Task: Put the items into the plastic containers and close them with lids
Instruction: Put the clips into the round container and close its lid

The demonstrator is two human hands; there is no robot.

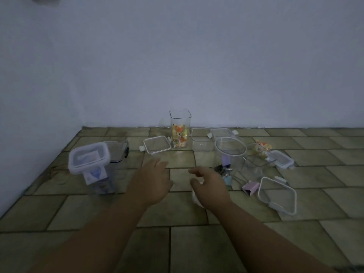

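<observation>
Clear plastic containers stand on a tiled floor (197,243). At the left a lidded container (92,166) holds blue and white packets. A tall open container (180,131) at the back holds orange and yellow sweets. A round open container (231,154) sits right of centre, with binder clips (226,172) at its base. Loose lids lie around: one lid (157,144) at centre back, another lid (276,195) at the right. My left hand (153,180) hovers over the floor, fingers relaxed. My right hand (209,184) hovers with fingers loosely curled above a small white thing (196,198), partly hidden.
A low clear box (202,143) and another lid (222,133) lie at the back. A tipped clear container (256,156) with sweets and a small lidded box (281,159) are at the right. A pink clip (251,188) lies near the right lid. The wall rises behind.
</observation>
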